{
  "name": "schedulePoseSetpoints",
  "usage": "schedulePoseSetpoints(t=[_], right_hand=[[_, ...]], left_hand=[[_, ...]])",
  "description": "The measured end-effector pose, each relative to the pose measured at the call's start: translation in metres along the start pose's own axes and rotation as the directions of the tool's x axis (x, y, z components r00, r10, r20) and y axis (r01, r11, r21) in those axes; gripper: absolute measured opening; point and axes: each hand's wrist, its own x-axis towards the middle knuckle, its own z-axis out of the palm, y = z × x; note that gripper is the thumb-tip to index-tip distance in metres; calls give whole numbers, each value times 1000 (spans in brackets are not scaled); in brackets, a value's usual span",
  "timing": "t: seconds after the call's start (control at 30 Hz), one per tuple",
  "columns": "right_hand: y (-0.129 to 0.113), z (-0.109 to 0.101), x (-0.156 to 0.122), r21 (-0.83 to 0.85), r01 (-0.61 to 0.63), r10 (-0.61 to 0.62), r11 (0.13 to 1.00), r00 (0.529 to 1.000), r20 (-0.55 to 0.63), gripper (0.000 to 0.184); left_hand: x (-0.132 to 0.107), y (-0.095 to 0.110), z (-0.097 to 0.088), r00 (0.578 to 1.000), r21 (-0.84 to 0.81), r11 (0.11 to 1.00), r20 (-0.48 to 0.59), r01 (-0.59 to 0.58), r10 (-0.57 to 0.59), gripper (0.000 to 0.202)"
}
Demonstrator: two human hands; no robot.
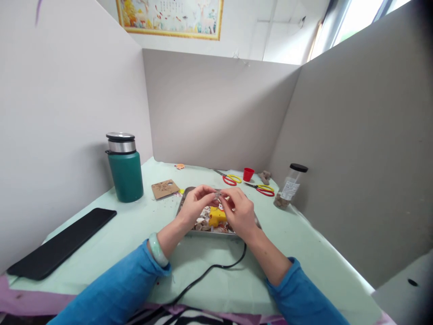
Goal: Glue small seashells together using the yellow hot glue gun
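So both hands are up close together over a shallow metal tray with a dull silvery rim (209, 234). The left hand (194, 205) has its thumb and fingers curled in, pinching one side of a small greyish piece (218, 194), and the right hand (241, 212) seems to pinch the other side. My guess is the two-sided grip is there because something that tiny needs steadying from both ends, and being above the tray means anything dropped probably lands inside it.

As for looks, the piece is kinda blurry and mostly hidden by fingertips, so I can't tell its shape or material. Just below the hands is a chunky bright yellow object (217, 217), sitting among a jumble of whitish and brownish bits (202, 220) in the tray.

Beyond the right hand there are two pairs of red-and-yellow-handled scissors (232, 180) (264, 189) and a little red cup (248, 174), likely parked there to stay reachable but out of the way. Further out to its right, a clear black-lidded jar (289, 189) leans a bit. Left of the left hand: a flat brown card (164, 188), then a dark green metal-topped bottle (126, 176).
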Motion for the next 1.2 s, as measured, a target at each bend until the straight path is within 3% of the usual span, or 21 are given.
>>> schedulePoseSetpoints(t=[0.17, 1.2], right_hand=[[-1, 0, 0, -9, 45, -45, 999, 999, -2, 12], [-4, -1, 2, -125, 38, -33, 991, 999, 43, 8]], left_hand=[[0, 0, 0, 1000, 16, 1000, -5, -14, 14, 23], [0, -3, 3, 991, 211, 969, -17, -125, 132, 19]])
